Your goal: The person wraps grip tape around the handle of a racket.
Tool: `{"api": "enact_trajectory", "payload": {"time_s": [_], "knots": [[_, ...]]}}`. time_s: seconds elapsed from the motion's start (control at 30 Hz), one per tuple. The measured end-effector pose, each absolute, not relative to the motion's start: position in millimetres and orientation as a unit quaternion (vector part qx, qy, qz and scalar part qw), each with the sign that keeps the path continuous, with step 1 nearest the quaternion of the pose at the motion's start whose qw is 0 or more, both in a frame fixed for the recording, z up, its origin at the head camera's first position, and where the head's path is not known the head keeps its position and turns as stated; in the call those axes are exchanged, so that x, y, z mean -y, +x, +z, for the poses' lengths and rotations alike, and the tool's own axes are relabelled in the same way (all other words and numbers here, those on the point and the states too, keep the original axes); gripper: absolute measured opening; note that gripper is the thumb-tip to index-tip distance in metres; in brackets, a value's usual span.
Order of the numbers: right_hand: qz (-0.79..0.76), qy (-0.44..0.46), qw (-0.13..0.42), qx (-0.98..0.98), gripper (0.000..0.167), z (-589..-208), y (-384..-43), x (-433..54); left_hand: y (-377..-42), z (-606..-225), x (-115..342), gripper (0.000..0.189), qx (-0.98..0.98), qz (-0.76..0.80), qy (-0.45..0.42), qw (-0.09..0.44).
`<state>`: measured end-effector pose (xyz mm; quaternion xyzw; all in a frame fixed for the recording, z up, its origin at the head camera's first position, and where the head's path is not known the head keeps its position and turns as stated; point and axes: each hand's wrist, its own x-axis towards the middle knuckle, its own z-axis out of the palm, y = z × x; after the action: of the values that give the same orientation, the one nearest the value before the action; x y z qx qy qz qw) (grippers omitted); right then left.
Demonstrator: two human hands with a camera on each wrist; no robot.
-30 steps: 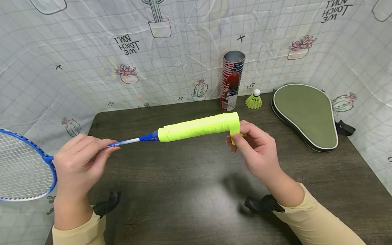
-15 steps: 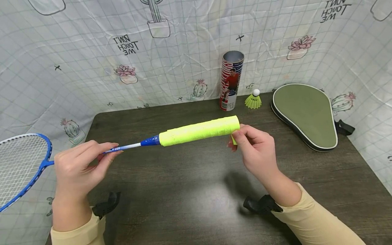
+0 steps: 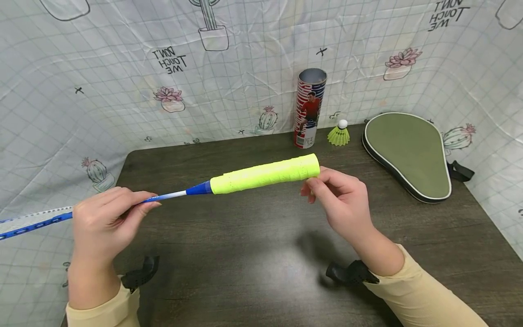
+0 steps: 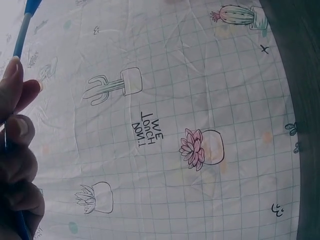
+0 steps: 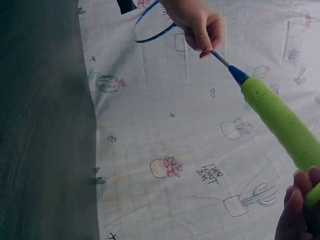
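Observation:
A badminton racket [image 3: 169, 195] is held up over the table, its blue frame at the left seen nearly edge-on. My left hand [image 3: 107, 222] pinches its thin shaft between thumb and fingertips. Neon yellow overgrip tape [image 3: 265, 174] is wrapped round the handle, with ridges along it. At the butt end my right hand [image 3: 343, 197] has its thumb and fingers pinched together just under the handle. In the right wrist view those fingers [image 5: 295, 205] hold a bit of the yellow tape [image 5: 313, 196]; most of that end is hidden.
At the back of the dark wooden table [image 3: 245, 254] stand an open-topped shuttlecock tube [image 3: 309, 109] and a yellow shuttlecock [image 3: 338, 134], cork up. A green paddle case [image 3: 408, 154] lies at the right. Patterned cloth [image 3: 237, 81] hangs round the table.
The racket has turned about its shaft, so its head went from facing the head camera to nearly edge-on. The tape strip hanging from the butt end has gone out of sight.

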<state>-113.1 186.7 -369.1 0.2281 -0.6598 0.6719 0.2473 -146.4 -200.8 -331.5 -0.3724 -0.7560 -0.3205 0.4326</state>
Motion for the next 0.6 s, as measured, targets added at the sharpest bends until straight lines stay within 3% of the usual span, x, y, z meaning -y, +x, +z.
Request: {"api": "enact_trajectory", "payload": {"time_s": [0.23,0.6], "knots": [[0.667,0.195,0.249,0.674,0.015,-370.2,-114.9,-185.7,-149.4,-336.2,204.8,0.039,0.755,-0.327,-0.396,0.408],[0.665,0.284,0.266,0.638,0.011,-368.5,-113.7,-187.8,-149.8,-334.8,208.6,0.032,0.755,-0.342,-0.404,0.387]]}}
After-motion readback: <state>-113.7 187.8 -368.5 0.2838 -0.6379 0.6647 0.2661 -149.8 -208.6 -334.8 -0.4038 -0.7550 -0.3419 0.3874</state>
